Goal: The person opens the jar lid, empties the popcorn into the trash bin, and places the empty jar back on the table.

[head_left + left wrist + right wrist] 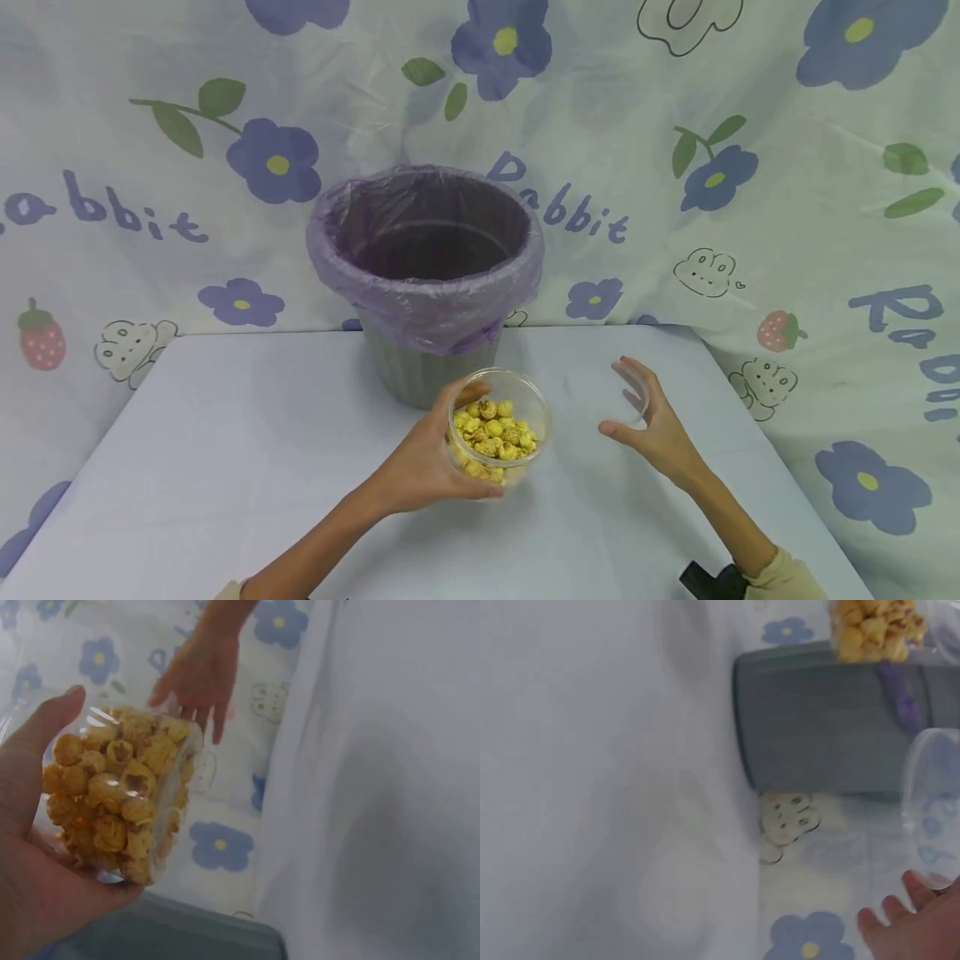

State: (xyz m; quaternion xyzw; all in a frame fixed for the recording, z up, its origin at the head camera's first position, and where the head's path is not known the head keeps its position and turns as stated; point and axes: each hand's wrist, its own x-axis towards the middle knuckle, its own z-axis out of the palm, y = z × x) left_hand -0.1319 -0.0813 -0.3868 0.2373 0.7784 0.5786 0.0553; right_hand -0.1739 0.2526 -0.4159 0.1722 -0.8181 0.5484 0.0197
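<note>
My left hand (420, 471) grips a clear round jar (528, 398), thumb and fingers around its sides. Yellow popcorn (495, 429) fills the lower part, and the jar's mouth is uncovered, tilted towards the head camera. In the left wrist view, the popcorn (112, 787) shows through the jar wall. To the right, my right hand (660, 429) holds a clear round lid (642, 392) by its edge, apart from the jar. The right wrist view shows the lid (930, 810) beside the fingertips; part of that hand is cut off.
A grey bin (405, 367) lined with a purple bag (427, 308) stands behind the jar, near the back edge of the white table (247, 433). A flower-and-rabbit patterned cloth (375, 100) hangs behind. Something black (712, 581) is by the right sleeve.
</note>
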